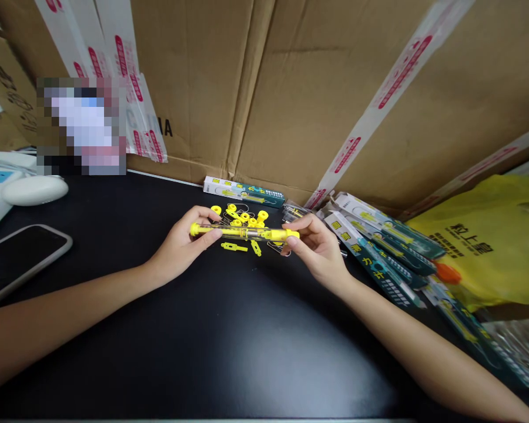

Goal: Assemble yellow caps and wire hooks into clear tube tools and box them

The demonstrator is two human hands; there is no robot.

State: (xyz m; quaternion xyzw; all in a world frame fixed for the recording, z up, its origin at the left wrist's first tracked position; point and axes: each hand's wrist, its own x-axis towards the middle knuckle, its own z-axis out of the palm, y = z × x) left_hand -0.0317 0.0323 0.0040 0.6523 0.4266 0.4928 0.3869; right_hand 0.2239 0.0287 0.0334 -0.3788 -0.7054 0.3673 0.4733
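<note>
A clear tubular spring scale (pixel 247 234) with yellow ends lies level across both hands, above the black table. My left hand (pixel 179 241) pinches its left part between thumb and fingers. At the other end, the fingers of my right hand (pixel 315 247) close round the yellow cap. Just behind the tube, loose yellow plastic parts (pixel 261 217) and metal hooks or springs form a small pile, partly hidden by it. Two flat yellow pieces (pixel 234 247) lie in front of the pile, below the tube.
A spring scale box (pixel 244 192) lies at the back against large cardboard (pixel 194 76). Several more boxes (pixel 370 258) are heaped at right, beside a yellow bag (pixel 480 235). A phone (pixel 24 264) and a white device (pixel 35 191) sit at left on the black table (pixel 229 352).
</note>
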